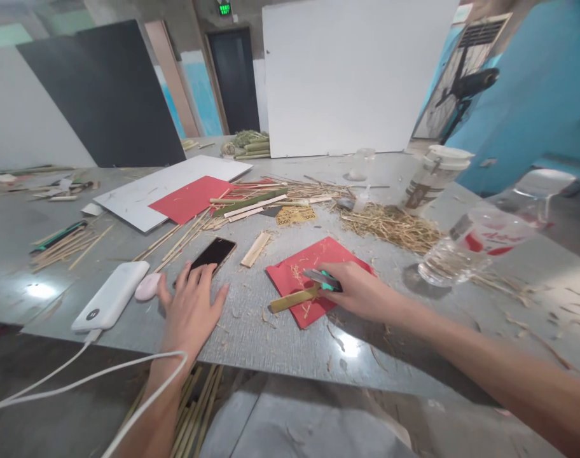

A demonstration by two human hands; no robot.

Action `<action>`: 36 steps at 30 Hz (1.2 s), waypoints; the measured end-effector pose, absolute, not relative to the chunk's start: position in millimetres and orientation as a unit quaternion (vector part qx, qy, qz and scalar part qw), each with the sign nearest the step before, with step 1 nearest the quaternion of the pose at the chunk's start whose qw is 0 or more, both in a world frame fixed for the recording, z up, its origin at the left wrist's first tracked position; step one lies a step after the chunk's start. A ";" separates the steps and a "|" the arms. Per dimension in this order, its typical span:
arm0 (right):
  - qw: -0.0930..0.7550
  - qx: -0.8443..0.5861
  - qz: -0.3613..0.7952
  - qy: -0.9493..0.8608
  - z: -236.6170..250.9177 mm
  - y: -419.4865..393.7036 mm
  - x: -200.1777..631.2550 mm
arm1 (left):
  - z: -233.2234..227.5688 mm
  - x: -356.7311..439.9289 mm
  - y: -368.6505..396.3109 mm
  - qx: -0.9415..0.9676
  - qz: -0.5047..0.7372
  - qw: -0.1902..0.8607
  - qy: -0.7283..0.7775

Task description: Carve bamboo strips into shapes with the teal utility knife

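From my seat, the work in hand looks like cutting or shaving. The right hand (361,294) has its fingers clamped on a small grey utility knife with a teal slider (322,278). The blade end points left toward a flat yellowish bamboo strip (292,299). That strip lies across the near left corner of a red paper sheet (302,270), near the table's front edge and just right of centre. Thin shavings are scattered on the red sheet.

The left hand (189,312) is well apart from the strip. It lies flat on the grey table (271,346) with fingers spread, and its fingertips touch the near end of a black smartphone (214,253). I judge that any stroke of the blade would need the strip pinned down first, because nothing is holding it now.

Left of that hand are a pale pink oval object (147,286) and a white power bank (111,296). The power bank's white cable (80,378) loops over the left wrist and could snag. A short pale bamboo piece (255,249) lies between the phone and the red sheet.

Far behind them is a heap of long bamboo sticks (252,200). To the far right is a pile of dry straw-like shavings (395,226). A clear plastic bottle with a red label (476,245) stands close to the right forearm, where it could be knocked.
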State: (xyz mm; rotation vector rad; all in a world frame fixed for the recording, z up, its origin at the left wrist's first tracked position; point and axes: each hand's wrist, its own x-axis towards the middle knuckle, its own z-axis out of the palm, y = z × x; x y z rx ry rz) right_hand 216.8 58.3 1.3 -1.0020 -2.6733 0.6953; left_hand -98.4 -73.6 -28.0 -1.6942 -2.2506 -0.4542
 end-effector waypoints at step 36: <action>0.193 -0.348 0.115 -0.910 -5.2 58.5 218.6 | -46.4 -3.9 -93.1 -0.723 -0.317 0.019 -0.614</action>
